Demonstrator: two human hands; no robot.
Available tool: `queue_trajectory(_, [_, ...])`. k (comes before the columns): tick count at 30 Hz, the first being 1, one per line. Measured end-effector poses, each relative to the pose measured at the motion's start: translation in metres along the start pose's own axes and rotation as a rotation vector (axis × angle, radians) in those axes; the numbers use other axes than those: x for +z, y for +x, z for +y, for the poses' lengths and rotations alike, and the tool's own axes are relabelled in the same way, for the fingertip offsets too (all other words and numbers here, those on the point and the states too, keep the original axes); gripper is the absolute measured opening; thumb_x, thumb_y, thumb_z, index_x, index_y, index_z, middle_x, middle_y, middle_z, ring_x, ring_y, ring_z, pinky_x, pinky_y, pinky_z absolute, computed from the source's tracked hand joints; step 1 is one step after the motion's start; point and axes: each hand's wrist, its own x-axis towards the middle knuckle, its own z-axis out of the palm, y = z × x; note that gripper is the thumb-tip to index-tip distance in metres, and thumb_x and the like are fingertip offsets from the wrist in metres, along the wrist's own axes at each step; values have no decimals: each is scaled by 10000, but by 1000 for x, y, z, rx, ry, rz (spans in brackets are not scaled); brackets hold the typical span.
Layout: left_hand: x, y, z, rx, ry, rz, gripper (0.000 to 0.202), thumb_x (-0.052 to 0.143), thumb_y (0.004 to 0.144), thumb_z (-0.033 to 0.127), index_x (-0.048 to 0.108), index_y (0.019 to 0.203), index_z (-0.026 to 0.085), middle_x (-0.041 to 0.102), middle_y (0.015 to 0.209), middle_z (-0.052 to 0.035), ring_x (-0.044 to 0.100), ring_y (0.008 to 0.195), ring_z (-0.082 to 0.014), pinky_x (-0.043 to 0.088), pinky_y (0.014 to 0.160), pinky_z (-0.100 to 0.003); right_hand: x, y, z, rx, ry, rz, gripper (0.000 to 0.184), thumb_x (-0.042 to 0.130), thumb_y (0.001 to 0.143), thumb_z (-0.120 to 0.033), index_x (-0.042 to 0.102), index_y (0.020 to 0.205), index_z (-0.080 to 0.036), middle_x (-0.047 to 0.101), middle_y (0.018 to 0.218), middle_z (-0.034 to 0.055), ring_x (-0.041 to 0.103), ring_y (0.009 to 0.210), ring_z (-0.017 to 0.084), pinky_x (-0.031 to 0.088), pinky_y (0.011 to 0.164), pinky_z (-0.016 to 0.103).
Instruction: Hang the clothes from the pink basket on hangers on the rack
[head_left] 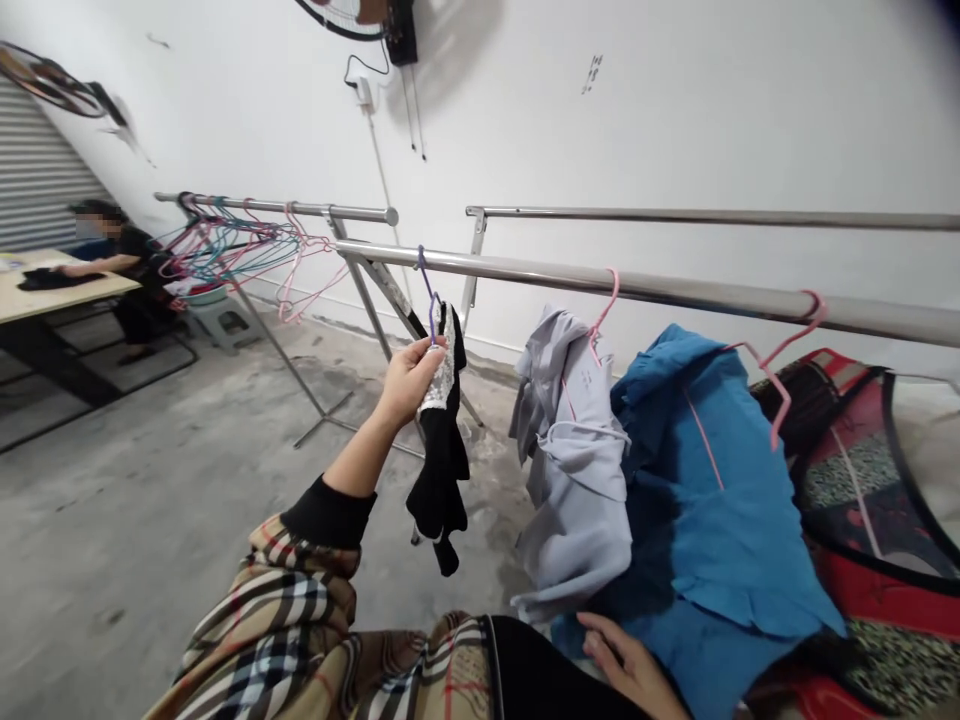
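My left hand (pixel 411 380) is closed on the white textured upper part of a small black-and-white garment (pixel 435 480). This garment hangs from a purple hanger (pixel 429 285), hooked over the metal rail (pixel 517 268). Low in the view, my right hand (pixel 630 660) has loosely bent fingers with a gap between them and nothing visible in them. It is nearest the lower part of a blue garment (pixel 720 500) on a pink hanger (pixel 780 370). Between the two hands hangs a pale grey garment (pixel 577 480), also on a pink hanger (pixel 606 310).
A red patterned garment (pixel 832 400) hangs at far right. Several bare pink and teal hangers (pixel 247 250) crowd another rail (pixel 352 213) at left. Rack legs (pixel 289 365) reach the concrete floor. Farther left, a person (pixel 124 240) sits at a table (pixel 82 290), near a grey stool (pixel 225 325).
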Motion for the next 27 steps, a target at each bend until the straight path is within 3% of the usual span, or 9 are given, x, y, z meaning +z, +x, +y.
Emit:
queue_trajectory(3, [12, 1, 9, -5, -54, -7, 375, 712, 656, 345, 688, 966, 136, 659, 742, 4, 555, 614, -104, 422, 590, -223, -3, -7, 3, -2, 5, -37, 570, 411, 642, -796, 715, 964, -437, 744, 956, 50, 688, 977, 371, 517, 927, 473])
queue_trajectory(9, [25, -9, 24, -14, -89, -15, 342, 706, 627, 286, 692, 933, 135, 670, 754, 1, 557, 611, -104, 435, 602, -231, -5, -19, 14, -35, 17, -84, 620, 391, 652, -825, 711, 1006, -430, 737, 849, 46, 698, 891, 354, 537, 879, 471])
queue_trajectory(13, [34, -19, 19, -38, -57, -61, 337, 699, 645, 283, 691, 947, 132, 671, 763, -3, 553, 600, -98, 428, 595, -230, -2, -23, 18, -33, 11, -117, 608, 402, 657, -812, 713, 1010, -428, 744, 903, 39, 702, 930, 348, 526, 905, 470])
queue_trajectory(16, [36, -23, 8, -31, -92, -50, 407, 714, 679, 345, 673, 1029, 140, 682, 807, -17, 592, 666, -120, 468, 653, -247, 1, -25, 6, -57, -4, -133, 619, 416, 688, -786, 716, 1044, -378, 745, 1002, 56, 696, 976, 343, 524, 918, 468])
queue_trajectory(19, [33, -28, -2, -9, -109, -54, 487, 729, 704, 443, 643, 1085, 151, 684, 860, -30, 613, 744, -137, 491, 712, -261, 1, -27, -23, -128, -57, -149, 611, 437, 759, -720, 730, 1066, -280, 739, 1030, 107, 685, 979, 336, 523, 918, 457])
queue_trajectory(22, [24, -32, -10, -11, -90, -86, 508, 745, 691, 522, 629, 1017, 150, 672, 852, -24, 610, 747, -133, 487, 716, -252, -5, -29, -71, -244, -108, -222, 511, 431, 878, -580, 735, 1060, -212, 726, 1049, 121, 662, 998, 289, 505, 925, 412])
queue_trajectory(24, [14, -32, -12, -74, -49, -179, 514, 752, 678, 553, 633, 961, 141, 662, 802, -20, 604, 709, -135, 482, 689, -252, -11, -28, -110, -309, -115, -293, 450, 433, 923, -508, 726, 1063, -196, 720, 1033, 105, 655, 982, 249, 498, 917, 375])
queue_trajectory(27, [-5, -26, -13, -190, 49, -441, 468, 783, 654, 530, 652, 848, 125, 653, 733, -27, 596, 658, -143, 473, 651, -260, -21, -23, -174, -451, -136, -390, 391, 438, 953, -455, 716, 1076, -209, 711, 999, 71, 650, 936, 201, 497, 875, 324])
